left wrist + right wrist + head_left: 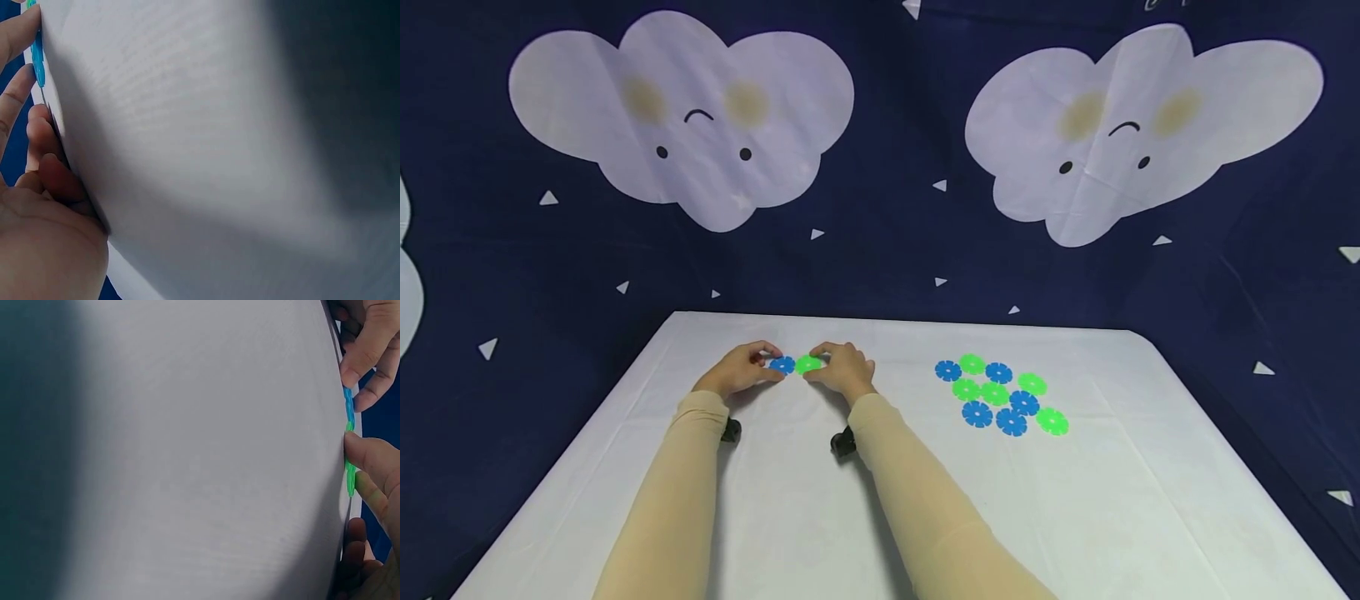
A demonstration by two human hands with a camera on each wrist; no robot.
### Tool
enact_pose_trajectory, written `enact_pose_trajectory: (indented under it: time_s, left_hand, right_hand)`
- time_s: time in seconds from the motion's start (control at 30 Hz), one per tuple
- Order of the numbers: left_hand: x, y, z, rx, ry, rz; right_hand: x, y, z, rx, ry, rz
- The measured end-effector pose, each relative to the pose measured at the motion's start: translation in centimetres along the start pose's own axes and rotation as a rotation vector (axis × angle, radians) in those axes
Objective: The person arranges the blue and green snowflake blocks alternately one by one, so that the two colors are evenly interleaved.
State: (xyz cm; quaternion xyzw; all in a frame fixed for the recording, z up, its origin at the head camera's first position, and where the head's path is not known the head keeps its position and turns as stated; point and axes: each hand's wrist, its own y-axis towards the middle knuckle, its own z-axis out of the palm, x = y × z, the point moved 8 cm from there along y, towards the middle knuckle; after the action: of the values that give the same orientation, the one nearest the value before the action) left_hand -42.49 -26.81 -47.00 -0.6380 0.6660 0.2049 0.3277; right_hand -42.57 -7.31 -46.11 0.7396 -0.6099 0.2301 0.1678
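Diffuse light brightens the white, faintly creased counter (790, 517); beige long-sleeved arms (662, 500) cast soft shadows; wrist views show blurred dark patches.

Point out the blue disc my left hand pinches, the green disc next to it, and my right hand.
Blue disc (783, 365): head view, on its flat face, near the middle.
Green disc (807, 364): head view, on its flat face, near the middle.
Right hand (846, 370): head view, on the back of the hand.

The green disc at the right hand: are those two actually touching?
Touching. The right wrist view shows the right hand pinching the green disc, its fingers meeting it without a gap.
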Motion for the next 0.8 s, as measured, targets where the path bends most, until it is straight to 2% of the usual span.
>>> enact_pose_trajectory:
  time_s: [0.8]
  left_hand:
    - [-0.33, -0.62, 0.1, 0.002, 0.004, 0.004]
  right_hand:
    - [-0.03, 0.01, 0.29, -0.007, -0.046, -0.009]
